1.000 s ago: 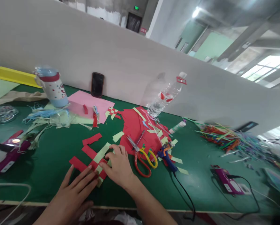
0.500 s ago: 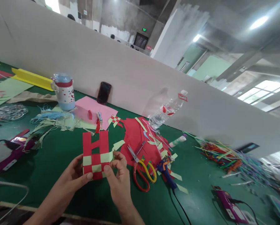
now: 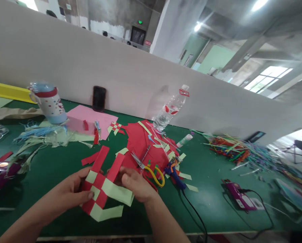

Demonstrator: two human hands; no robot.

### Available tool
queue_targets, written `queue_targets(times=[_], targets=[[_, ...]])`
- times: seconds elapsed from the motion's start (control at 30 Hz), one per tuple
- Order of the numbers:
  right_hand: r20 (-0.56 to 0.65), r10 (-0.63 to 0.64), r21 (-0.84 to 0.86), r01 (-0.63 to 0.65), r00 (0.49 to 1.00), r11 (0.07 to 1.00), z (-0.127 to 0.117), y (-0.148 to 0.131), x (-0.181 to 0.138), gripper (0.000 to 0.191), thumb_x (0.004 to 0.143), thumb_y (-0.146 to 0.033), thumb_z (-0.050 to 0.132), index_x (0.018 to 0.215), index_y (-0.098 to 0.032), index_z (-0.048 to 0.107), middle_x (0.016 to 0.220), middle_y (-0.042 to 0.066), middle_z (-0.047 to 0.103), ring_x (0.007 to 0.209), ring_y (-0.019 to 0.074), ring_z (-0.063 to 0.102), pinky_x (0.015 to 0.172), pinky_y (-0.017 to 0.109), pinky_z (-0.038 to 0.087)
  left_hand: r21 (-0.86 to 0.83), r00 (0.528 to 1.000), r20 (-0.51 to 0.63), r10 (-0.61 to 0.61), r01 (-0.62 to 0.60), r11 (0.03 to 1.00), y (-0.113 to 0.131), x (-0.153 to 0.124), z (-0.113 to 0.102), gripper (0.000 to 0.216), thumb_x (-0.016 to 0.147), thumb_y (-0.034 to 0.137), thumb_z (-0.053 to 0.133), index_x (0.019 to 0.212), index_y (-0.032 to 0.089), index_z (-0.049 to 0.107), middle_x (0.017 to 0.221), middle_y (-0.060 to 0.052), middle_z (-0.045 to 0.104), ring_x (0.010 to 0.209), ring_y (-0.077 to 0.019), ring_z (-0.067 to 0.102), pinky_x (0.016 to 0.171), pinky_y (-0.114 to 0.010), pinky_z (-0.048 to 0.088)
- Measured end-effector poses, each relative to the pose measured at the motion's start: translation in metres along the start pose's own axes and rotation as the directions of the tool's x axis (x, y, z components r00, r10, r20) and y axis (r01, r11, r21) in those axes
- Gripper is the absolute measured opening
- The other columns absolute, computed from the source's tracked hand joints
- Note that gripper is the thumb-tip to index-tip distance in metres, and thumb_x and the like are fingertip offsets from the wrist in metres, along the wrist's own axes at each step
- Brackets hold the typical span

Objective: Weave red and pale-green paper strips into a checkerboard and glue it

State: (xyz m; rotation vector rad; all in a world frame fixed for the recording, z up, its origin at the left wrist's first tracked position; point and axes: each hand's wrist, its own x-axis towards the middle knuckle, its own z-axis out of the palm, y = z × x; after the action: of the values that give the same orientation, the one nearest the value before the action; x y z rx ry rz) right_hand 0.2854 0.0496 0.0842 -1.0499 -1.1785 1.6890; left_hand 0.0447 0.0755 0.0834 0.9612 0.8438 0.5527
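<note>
A red and pale green woven paper piece (image 3: 99, 181) is held tilted above the green table, with two red strips sticking up and two pale green strips trailing to the right. My left hand (image 3: 71, 190) pinches its left edge, thumb in front and fingers behind. At its right side is my right hand (image 3: 138, 185), its fingers curled and partly hidden behind the right red strip. A loose red paper strip (image 3: 89, 159) lies just behind my left hand. To the right of my right hand, scissors (image 3: 154, 175) with red and yellow handles rest on the red paper (image 3: 136, 138).
A blue glue gun (image 3: 176, 177) with a black cord lies right of the scissors. Behind stand a water bottle (image 3: 167, 113), a phone (image 3: 99, 98) and a blue-and-white flask (image 3: 51, 104). Purple devices (image 3: 239, 195) sit at both sides. Colourful strips (image 3: 229, 150) are heaped at right.
The woven piece has turned and tilted, and its pale green strips now show at the right. My right hand has shifted behind the right red strip. The camera view has swung right.
</note>
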Motion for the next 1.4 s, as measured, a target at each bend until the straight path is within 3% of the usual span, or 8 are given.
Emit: queue_targets(times=[0.1, 0.2, 0.53, 0.73, 0.93, 1.07, 1.3, 1.4], targets=[[0.067, 0.147, 0.055, -0.151, 0.987, 0.987, 0.005, 0.008, 0.003, 0.068, 0.061, -0.073, 0.087, 0.101, -0.019, 0.078, 0.095, 0.006, 0.077, 0.083, 0.0228, 0.073, 0.081, 0.036, 0.056, 0.169, 0.999, 0.038, 0.032, -0.038, 0.985, -0.004, 0.013, -0.011, 0.047, 0.076, 0.039, 0.084, 0.118, 0.024, 0.071, 0.109, -0.006, 0.080, 0.099, -0.0297, 0.076, 0.084, -0.040, 0.062], [0.001, 0.227, 0.053, -0.226, 0.974, 0.973, 0.005, 0.020, 0.008, 0.055, 0.058, -0.063, 0.093, 0.082, -0.016, 0.075, 0.077, 0.002, 0.074, 0.062, 0.0152, 0.068, 0.068, 0.029, 0.055, 0.266, 0.999, 0.008, 0.045, -0.045, 0.963, -0.008, 0.023, -0.023, 0.043, 0.078, 0.041, 0.082, 0.116, 0.024, 0.070, 0.108, -0.005, 0.080, 0.097, -0.0289, 0.076, 0.085, -0.041, 0.062], [-0.331, 0.151, 0.279, -0.056, 0.931, 0.959, 0.022, 0.041, 0.021, 0.061, 0.055, -0.065, 0.094, 0.081, -0.015, 0.071, 0.071, 0.002, 0.073, 0.056, 0.0142, 0.065, 0.062, 0.029, 0.054, 0.009, 0.970, -0.230, 0.078, -0.078, 0.997, -0.006, 0.032, -0.017, 0.096, 0.071, 0.046, 0.090, 0.149, 0.025, 0.038, 0.117, -0.010, 0.080, 0.103, -0.0267, 0.077, 0.086, -0.032, 0.062], [-0.305, 0.116, 0.262, -0.034, 0.945, 0.964, 0.026, 0.044, 0.022, 0.053, 0.064, -0.060, 0.093, 0.090, -0.015, 0.078, 0.079, 0.004, 0.076, 0.069, 0.0183, 0.070, 0.069, 0.031, 0.057, 0.087, 0.936, -0.333, 0.117, -0.093, 0.992, -0.012, 0.033, -0.009, 0.107, 0.067, 0.051, 0.091, 0.154, 0.025, 0.035, 0.105, -0.008, 0.082, 0.096, -0.0301, 0.078, 0.081, -0.037, 0.064], [-0.210, -0.015, 0.300, 0.079, 0.978, 0.951, 0.026, 0.037, 0.020, 0.052, 0.074, -0.049, 0.091, 0.114, -0.018, 0.079, 0.106, 0.007, 0.080, 0.106, 0.0315, 0.074, 0.105, 0.049, 0.052, 0.016, 0.944, -0.321, 0.074, -0.073, 0.997, -0.011, 0.026, -0.011, 0.106, 0.062, 0.049, 0.094, 0.151, 0.025, 0.041, 0.103, -0.006, 0.082, 0.089, -0.0241, 0.075, 0.074, -0.028, 0.062], [-0.223, -0.030, 0.295, 0.097, 0.974, 0.951, 0.026, 0.039, 0.023, 0.048, 0.076, -0.046, 0.090, 0.114, -0.019, 0.079, 0.113, 0.008, 0.080, 0.114, 0.0346, 0.072, 0.106, 0.051, 0.051, -0.159, 0.957, -0.290, 0.017, -0.066, 0.985, -0.017, 0.023, -0.008, 0.114, 0.061, 0.044, 0.096, 0.156, 0.029, 0.033, 0.114, -0.008, 0.080, 0.095, -0.0252, 0.076, 0.076, -0.029, 0.062], [-0.210, -0.101, 0.207, 0.145, 0.973, 0.968, 0.029, 0.037, 0.022, 0.044, 0.080, -0.048, 0.087, 0.113, -0.021, 0.078, 0.115, 0.007, 0.080, 0.116, 0.0335, 0.072, 0.108, 0.051, 0.051, -0.182, 0.958, -0.286, -0.005, -0.049, 0.982, -0.026, 0.018, -0.002, 0.127, 0.062, 0.044, 0.096, 0.162, 0.033, 0.018, 0.111, -0.007, 0.082, 0.098, -0.0282, 0.077, 0.075, -0.029, 0.062], [-0.131, -0.046, 0.240, 0.077, 0.990, 0.968, 0.028, 0.037, 0.018, 0.047, 0.081, -0.050, 0.086, 0.117, -0.021, 0.078, 0.114, 0.007, 0.080, 0.116, 0.0335, 0.072, 0.106, 0.052, 0.052, -0.179, 0.960, -0.278, 0.019, -0.071, 0.981, -0.028, 0.012, -0.007, 0.120, 0.065, 0.047, 0.093, 0.161, 0.034, 0.023, 0.130, -0.009, 0.076, 0.110, -0.0306, 0.074, 0.083, -0.032, 0.063]])
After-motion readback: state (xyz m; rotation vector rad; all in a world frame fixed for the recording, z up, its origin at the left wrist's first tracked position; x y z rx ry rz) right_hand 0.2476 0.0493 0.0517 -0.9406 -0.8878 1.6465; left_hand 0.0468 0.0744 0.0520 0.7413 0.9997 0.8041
